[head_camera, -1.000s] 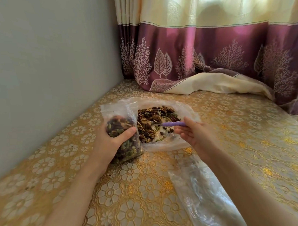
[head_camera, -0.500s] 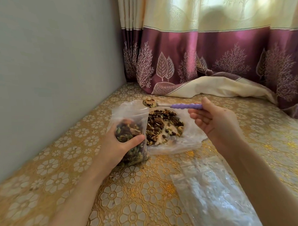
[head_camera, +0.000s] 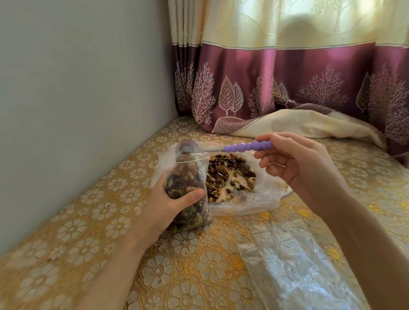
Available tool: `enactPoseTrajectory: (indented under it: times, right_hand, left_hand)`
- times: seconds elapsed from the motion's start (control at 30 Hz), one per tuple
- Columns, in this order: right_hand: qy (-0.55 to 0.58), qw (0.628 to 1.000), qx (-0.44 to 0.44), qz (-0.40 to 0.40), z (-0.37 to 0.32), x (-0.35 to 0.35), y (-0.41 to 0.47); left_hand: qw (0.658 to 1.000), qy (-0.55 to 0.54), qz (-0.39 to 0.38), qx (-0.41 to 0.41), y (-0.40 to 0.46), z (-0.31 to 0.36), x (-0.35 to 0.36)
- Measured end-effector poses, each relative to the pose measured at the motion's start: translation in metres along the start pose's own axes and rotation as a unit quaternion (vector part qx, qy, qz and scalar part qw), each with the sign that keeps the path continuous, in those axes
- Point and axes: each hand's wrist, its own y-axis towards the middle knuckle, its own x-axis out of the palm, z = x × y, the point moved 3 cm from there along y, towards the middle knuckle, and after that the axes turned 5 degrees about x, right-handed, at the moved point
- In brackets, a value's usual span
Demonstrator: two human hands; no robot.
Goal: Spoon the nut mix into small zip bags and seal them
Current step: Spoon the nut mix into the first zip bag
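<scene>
Currently the table [head_camera: 90, 230] fills the lower frame, its cloth gold and flowered. Lower right: a stack of clear plastic bags [head_camera: 293, 265], flat. Centre: the big open bag [head_camera: 260, 199] with the loose nut mix [head_camera: 227, 175] spread on it. Just left of it, my left hand [head_camera: 170, 207] wraps the small zip bag [head_camera: 188, 185], upright, mostly full. My right hand [head_camera: 301, 165] pinches the spoon [head_camera: 224, 148] by its purple handle; the bowl sits in the bag mouth.
</scene>
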Motion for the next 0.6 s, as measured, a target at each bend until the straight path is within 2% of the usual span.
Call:
enactPoseTrajectory:
  times: [0.23,0.37,0.47,0.53,0.6]
  right_hand:
    - [0.018,1.000,-0.015,-0.009,0.000,-0.003,0.002]
    - [0.127,0.991,-0.015,0.040,0.003,-0.012,0.006]
    - [0.164,0.983,-0.003,0.081,0.008,-0.021,0.008]
    - [0.142,0.983,0.017,0.116,0.014,-0.027,0.010]
    - [0.086,0.984,0.044,0.148,0.022,-0.031,0.012]
  left_hand:
    - [1.000,0.000,0.009,0.003,-0.002,0.005,0.001]
    - [0.998,-0.008,0.048,0.037,-0.004,0.013,-0.003]
    - [0.994,-0.021,0.088,0.062,-0.004,0.018,-0.012]
    - [0.993,-0.034,0.084,0.069,-0.003,0.018,-0.017]
    - [0.997,-0.006,0.043,0.068,-0.003,0.018,-0.015]
